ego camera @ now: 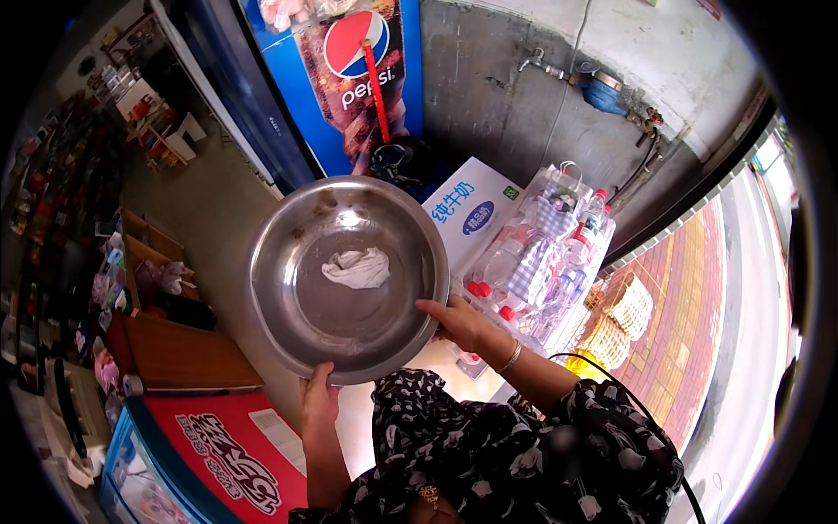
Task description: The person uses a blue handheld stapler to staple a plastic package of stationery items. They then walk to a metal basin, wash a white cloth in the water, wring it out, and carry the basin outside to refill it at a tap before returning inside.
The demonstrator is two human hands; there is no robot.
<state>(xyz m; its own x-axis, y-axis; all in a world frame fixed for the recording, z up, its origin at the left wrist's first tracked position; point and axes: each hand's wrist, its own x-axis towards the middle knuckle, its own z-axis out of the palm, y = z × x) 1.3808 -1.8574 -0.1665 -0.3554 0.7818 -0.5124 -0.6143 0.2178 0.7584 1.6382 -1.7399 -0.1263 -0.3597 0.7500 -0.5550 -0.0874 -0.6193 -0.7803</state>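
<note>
A wide stainless steel basin (308,327) hangs in the air before me, held at its rim by both hands. A crumpled white cloth (357,267) lies on its bottom. My left hand (319,396) grips the near rim, with the thumb over the edge and the fingers hidden below. At the right side of the rim is my right hand (461,322), its thumb on top and the other fingers mostly out of sight under the basin. Dark stains mark the basin's far inner wall.
Beyond the basin stand a white carton (473,196) and a plastic bin of empty bottles (504,262). A wall tap (538,62) is at the upper right. Wicker baskets (605,340) sit outside the doorway. At the lower left are a red-topped freezer (229,445) and a wooden counter (190,354).
</note>
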